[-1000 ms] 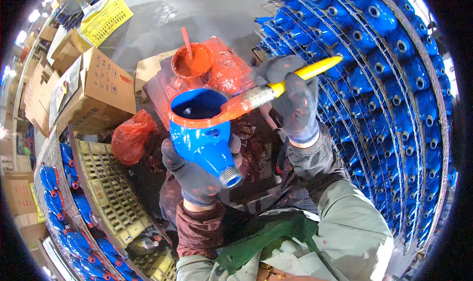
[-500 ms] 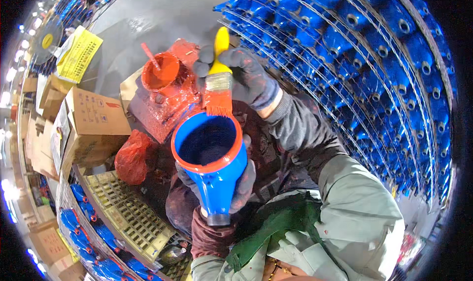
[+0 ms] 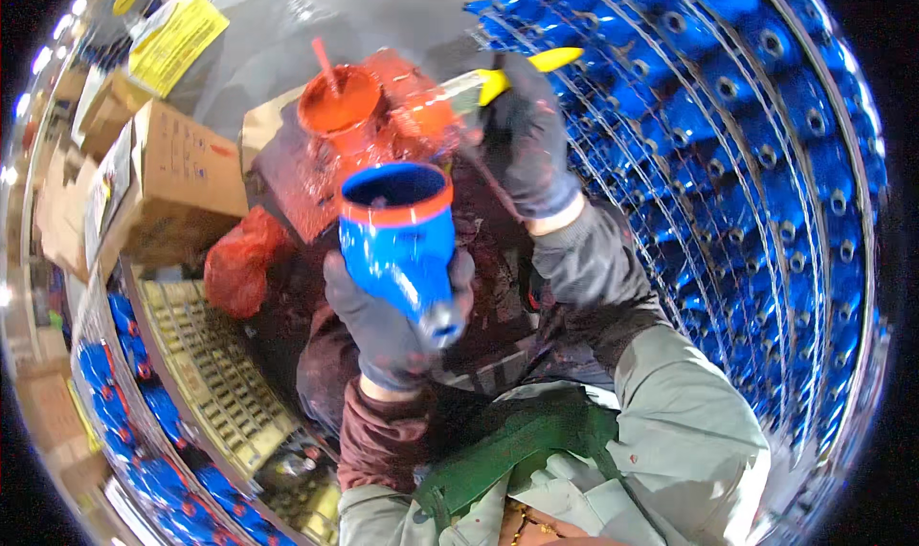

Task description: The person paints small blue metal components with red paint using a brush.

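Note:
My left hand (image 3: pixel 369 316), in a dark glove, is closed around a blue funnel-shaped part (image 3: pixel 394 254). Its wide mouth, rimmed in orange-red, tilts up and away, while its narrow neck points toward me. In my gloved right hand (image 3: pixel 536 144) is a paintbrush with a yellow handle (image 3: pixel 557 59). The brush lies nearly level, its orange-red bristles (image 3: pixel 424 117) pointing left and blurred, apart from the part's rim. Left of the bristles stands a paint-coated pot (image 3: pixel 340 106) of orange-red paint with a red stick (image 3: pixel 325 63) in it.
Paint-smeared cardboard (image 3: pixel 297 187) lies under the pot. At left are cardboard boxes (image 3: pixel 187 168), a red plastic bag (image 3: pixel 239 264) and a yellow slatted pallet (image 3: pixel 206 355). Rows of blue parts (image 3: pixel 747 163) fill racks at right; more blue parts (image 3: pixel 105 383) sit lower left.
My right hand has moved right and turned the brush from upright to nearly level, its bristles leaving the rim. My left hand has tipped the part's mouth farther away from me.

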`<state>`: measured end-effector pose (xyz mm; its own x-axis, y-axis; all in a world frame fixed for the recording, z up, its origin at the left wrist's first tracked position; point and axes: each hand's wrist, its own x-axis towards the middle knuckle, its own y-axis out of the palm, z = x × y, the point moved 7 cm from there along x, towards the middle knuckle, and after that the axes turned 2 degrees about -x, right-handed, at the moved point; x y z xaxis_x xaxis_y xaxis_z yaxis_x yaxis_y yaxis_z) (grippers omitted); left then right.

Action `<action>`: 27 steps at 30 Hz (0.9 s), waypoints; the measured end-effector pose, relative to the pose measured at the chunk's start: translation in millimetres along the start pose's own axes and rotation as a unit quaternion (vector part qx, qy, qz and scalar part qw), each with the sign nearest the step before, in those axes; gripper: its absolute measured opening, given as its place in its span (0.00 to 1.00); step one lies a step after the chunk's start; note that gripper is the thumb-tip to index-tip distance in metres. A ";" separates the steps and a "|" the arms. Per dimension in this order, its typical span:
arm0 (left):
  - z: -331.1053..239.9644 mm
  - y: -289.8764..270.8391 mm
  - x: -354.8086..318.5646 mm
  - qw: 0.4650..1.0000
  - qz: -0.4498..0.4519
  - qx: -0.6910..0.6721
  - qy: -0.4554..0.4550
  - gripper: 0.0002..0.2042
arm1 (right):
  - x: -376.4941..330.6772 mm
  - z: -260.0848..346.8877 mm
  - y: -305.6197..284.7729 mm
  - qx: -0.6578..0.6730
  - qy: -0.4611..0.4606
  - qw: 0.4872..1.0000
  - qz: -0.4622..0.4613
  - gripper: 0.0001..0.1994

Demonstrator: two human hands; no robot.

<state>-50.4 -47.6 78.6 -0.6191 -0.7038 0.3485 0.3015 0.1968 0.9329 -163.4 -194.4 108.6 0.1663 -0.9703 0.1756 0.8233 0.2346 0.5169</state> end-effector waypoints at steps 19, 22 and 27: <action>-35.9 -3.7 -19.6 0.942 -0.173 0.016 0.288 0.41 | -47.3 53.6 47.4 -0.252 -0.311 0.915 0.050 0.07; -30.8 1.3 -13.2 0.968 -0.121 -0.057 0.212 0.43 | -35.6 32.5 28.2 -0.179 -0.187 0.966 0.019 0.09; -34.5 24.0 -4.3 0.983 0.093 -0.110 0.110 0.45 | -13.2 -0.4 4.8 -0.045 -0.162 0.986 0.023 0.21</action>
<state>-15.5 -63.5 96.4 -0.3743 -0.8047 0.4607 0.5599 0.1999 0.8041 -161.4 -180.6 108.5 0.0344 -0.8862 0.4621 0.8662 0.2571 0.4285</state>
